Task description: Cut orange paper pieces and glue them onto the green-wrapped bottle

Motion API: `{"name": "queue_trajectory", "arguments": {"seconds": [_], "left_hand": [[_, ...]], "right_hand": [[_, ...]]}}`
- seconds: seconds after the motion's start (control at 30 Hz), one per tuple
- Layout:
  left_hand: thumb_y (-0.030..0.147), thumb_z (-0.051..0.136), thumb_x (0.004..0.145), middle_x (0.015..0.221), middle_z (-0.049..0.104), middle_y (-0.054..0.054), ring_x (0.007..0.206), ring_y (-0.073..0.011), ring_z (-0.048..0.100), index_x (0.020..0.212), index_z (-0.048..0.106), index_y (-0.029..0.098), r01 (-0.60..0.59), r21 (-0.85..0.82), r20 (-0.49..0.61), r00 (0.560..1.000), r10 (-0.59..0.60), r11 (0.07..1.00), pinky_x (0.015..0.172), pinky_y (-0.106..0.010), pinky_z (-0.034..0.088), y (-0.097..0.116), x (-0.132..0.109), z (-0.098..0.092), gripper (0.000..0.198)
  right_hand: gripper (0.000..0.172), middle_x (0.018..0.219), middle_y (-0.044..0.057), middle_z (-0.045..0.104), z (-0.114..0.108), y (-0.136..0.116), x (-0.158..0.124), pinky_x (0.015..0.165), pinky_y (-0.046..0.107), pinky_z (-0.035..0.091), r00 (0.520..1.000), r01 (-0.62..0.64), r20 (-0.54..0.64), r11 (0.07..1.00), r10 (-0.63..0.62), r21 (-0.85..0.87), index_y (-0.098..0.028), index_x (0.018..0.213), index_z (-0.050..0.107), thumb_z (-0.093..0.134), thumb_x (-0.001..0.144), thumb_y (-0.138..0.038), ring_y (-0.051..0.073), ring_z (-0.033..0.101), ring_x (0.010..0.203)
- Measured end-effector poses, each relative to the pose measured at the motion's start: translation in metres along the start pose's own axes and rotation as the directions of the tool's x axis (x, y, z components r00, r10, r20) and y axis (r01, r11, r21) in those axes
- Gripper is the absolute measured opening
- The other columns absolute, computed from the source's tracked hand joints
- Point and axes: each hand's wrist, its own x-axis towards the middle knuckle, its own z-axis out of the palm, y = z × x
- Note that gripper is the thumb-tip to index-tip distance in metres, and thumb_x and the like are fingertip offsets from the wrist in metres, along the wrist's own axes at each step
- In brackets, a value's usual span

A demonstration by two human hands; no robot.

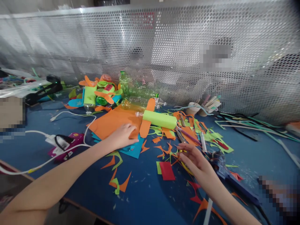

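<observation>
My left hand (126, 136) lies on a stack of coloured paper, its fingers bent around the edge of the orange sheet (114, 120); blue sheets (134, 151) stick out underneath. Just beyond it, a plastic bottle wrapped in light green paper (160, 119) lies on its side, with an orange rounded strip (145, 128) across it like wings. My right hand (193, 157) hovers low over paper scraps, fingers apart. Partly hidden beneath it is a thin yellow object (187, 168), perhaps a handle. A red paper piece (167, 171) lies between my hands.
Finished-looking bottle and paper models (103, 92) and bare green bottles (124, 82) stand along the perforated metal screen (173, 56). A blue glue gun (234, 181) lies right of my right hand. White cables and a magenta power block (76, 140) are at left; cups of sticks (209, 106) behind.
</observation>
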Motion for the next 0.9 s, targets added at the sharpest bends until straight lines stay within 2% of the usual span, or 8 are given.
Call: {"name": "queue_trajectory", "arguments": {"seconds": [0.13, 0.33, 0.47, 0.63, 0.7, 0.8, 0.87, 0.9], "left_hand": [[0.029, 0.061, 0.069, 0.093, 0.062, -0.01, 0.091, -0.0273, 0.056, 0.089, 0.065, 0.022, -0.007, -0.191, -0.117, 0.993, -0.016, 0.982, 0.089, -0.039, 0.038, 0.004, -0.002, 0.003, 0.021], [0.021, 0.045, 0.078, 0.092, 0.065, -0.01, 0.086, -0.026, 0.059, 0.094, 0.064, 0.022, 0.001, 0.064, -0.078, 0.997, 0.004, 0.998, 0.081, -0.038, 0.042, 0.002, -0.005, 0.001, 0.025], [0.018, 0.052, 0.074, 0.068, 0.063, -0.008, 0.071, -0.0255, 0.061, 0.091, 0.066, 0.021, 0.05, -0.006, -0.289, 0.956, -0.05, 0.999, 0.073, -0.036, 0.046, 0.01, -0.007, -0.006, 0.022], [0.016, 0.053, 0.078, 0.103, 0.066, -0.011, 0.095, -0.0276, 0.061, 0.113, 0.06, 0.022, -0.081, 0.179, -0.446, 0.882, 0.154, 0.98, 0.085, -0.039, 0.045, 0.047, -0.028, -0.021, 0.036], [0.013, 0.053, 0.079, 0.118, 0.06, -0.007, 0.107, -0.0243, 0.056, 0.124, 0.051, 0.021, -0.29, 0.28, -0.394, 0.834, 0.385, 0.915, 0.092, -0.037, 0.044, 0.063, -0.041, -0.02, 0.046], [0.013, 0.047, 0.085, 0.127, 0.055, -0.006, 0.121, -0.0214, 0.046, 0.125, 0.048, 0.016, -0.695, 0.336, -0.041, 0.663, 0.747, 0.636, 0.096, -0.032, 0.042, 0.081, -0.055, -0.006, 0.041], [0.016, 0.049, 0.086, 0.123, 0.058, -0.002, 0.122, -0.02, 0.044, 0.118, 0.054, 0.02, -0.807, 0.257, 0.091, 0.567, 0.818, 0.531, 0.1, -0.031, 0.038, 0.088, -0.058, 0.006, 0.033], [0.017, 0.049, 0.086, 0.121, 0.059, -0.002, 0.122, -0.0202, 0.043, 0.114, 0.056, 0.02, -0.815, 0.211, 0.115, 0.569, 0.814, 0.539, 0.104, -0.034, 0.034, 0.089, -0.058, 0.012, 0.029]], "right_hand": [[0.032, 0.108, 0.006, 0.057, 0.0, -0.001, 0.0, 0.083, 0.035, 0.048, 1.0, 0.012, 0.002, 1.0, -0.012, -0.013, -0.026, 0.101, 0.054, 0.059, 0.076, -0.047, 0.021, 0.056, 0.096], [0.027, 0.104, 0.006, 0.057, 0.0, -0.005, -0.002, 0.081, 0.035, 0.048, 0.998, 0.002, 0.059, 0.998, 0.002, -0.065, -0.025, 0.1, 0.052, 0.054, 0.082, -0.043, 0.019, 0.057, 0.089], [0.021, 0.097, 0.004, 0.059, -0.001, -0.008, -0.002, 0.08, 0.033, 0.049, 0.997, 0.006, 0.077, 0.995, 0.001, -0.095, -0.024, 0.099, 0.053, 0.05, 0.085, -0.04, 0.018, 0.058, 0.089], [0.023, 0.099, 0.005, 0.058, -0.001, -0.007, -0.003, 0.083, 0.034, 0.049, 0.995, 0.072, 0.084, 0.987, -0.06, -0.144, -0.025, 0.106, 0.049, 0.051, 0.085, -0.034, 0.018, 0.058, 0.092], [0.034, 0.103, 0.006, 0.056, -0.001, -0.006, -0.004, 0.083, 0.035, 0.05, 0.993, 0.094, 0.087, 0.98, -0.08, -0.174, -0.026, 0.116, 0.042, 0.052, 0.084, -0.032, 0.017, 0.059, 0.091], [0.062, 0.124, 0.01, 0.046, -0.001, -0.006, -0.008, 0.088, 0.038, 0.049, 0.977, 0.211, 0.095, 0.936, -0.192, -0.281, -0.028, 0.133, 0.026, 0.058, 0.079, -0.028, 0.021, 0.054, 0.106], [0.066, 0.139, 0.011, 0.031, -0.001, -0.008, -0.011, 0.095, 0.043, 0.044, 0.944, 0.331, 0.166, 0.839, -0.286, -0.433, -0.031, 0.134, 0.028, 0.058, 0.077, -0.02, 0.026, 0.04, 0.122], [0.064, 0.142, 0.009, 0.024, -0.001, -0.009, -0.013, 0.098, 0.045, 0.04, 0.923, 0.384, 0.217, 0.77, -0.317, -0.509, -0.032, 0.132, 0.033, 0.057, 0.076, -0.015, 0.028, 0.033, 0.127]]}}
